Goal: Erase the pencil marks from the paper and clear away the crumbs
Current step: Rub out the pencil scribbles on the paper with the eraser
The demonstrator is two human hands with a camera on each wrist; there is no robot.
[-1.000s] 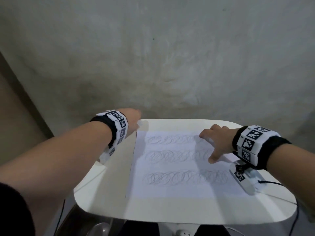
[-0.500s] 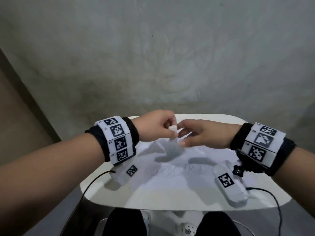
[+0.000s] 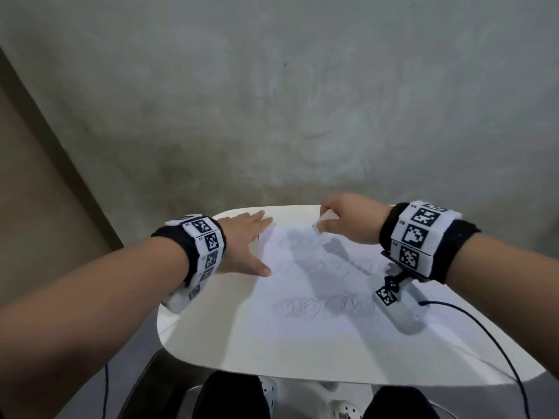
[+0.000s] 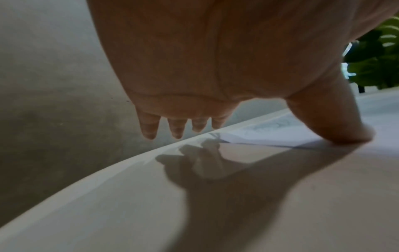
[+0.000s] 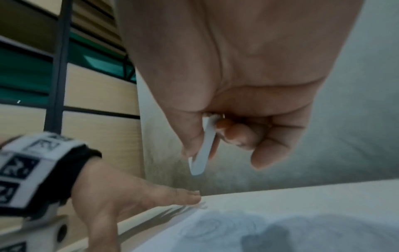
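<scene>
A white sheet of paper (image 3: 305, 285) with rows of looping pencil scribbles (image 3: 320, 306) lies on a small white table (image 3: 211, 337). My left hand (image 3: 245, 243) lies flat with straight fingers at the paper's left edge, its thumb (image 4: 336, 122) pressing down on that edge. My right hand (image 3: 338, 222) hovers over the paper's far right corner and pinches a thin white eraser (image 5: 204, 145) between thumb and fingers; in the head view the eraser (image 3: 322, 225) points down above the top row. No crumbs show on the paper.
The table stands against a grey concrete wall (image 3: 272, 101). A black cable (image 3: 484, 331) runs off my right wrist camera across the table's right side. My knees and white shoes (image 3: 269, 391) show below the near table edge. Green leaves (image 4: 380, 56) appear in the left wrist view.
Half a second ago both hands met over the middle of the table at the eraser. Now the left hand has dropped flat onto the paper's left edge and the right holds the eraser alone.
</scene>
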